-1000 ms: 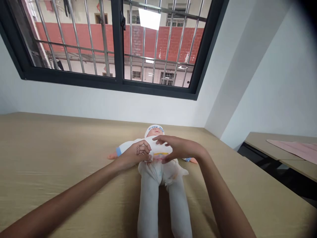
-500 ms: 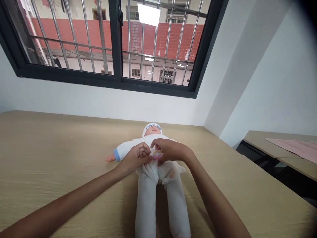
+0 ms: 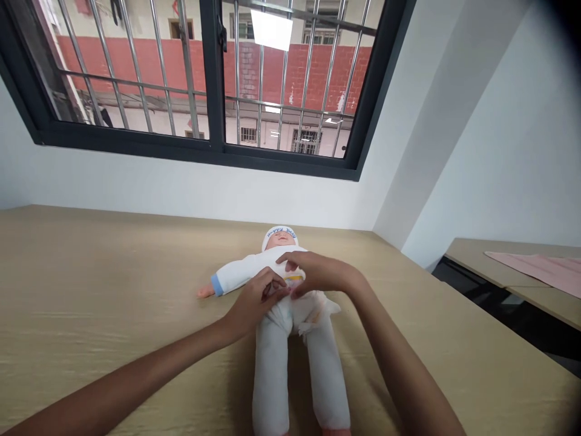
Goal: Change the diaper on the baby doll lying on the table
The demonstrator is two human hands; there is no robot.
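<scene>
I count one left hand (image 3: 249, 304), one right hand (image 3: 325, 271) (so, two hands), one doll (image 3: 254, 266), one diaper (image 3: 313, 313), one window (image 3: 216, 79) and one cloth (image 3: 540, 272).

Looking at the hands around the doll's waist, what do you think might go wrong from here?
The diaper flares at one edge beside the doll's leg, so it might gap there. The left hand, curled at the diaper's front, could tug it askew. The right hand arches close by, so the two might get in each other's way.

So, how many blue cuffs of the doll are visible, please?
1: the blue cuff on the doll, at picture left. Another may be hidden behind the right hand.
</scene>
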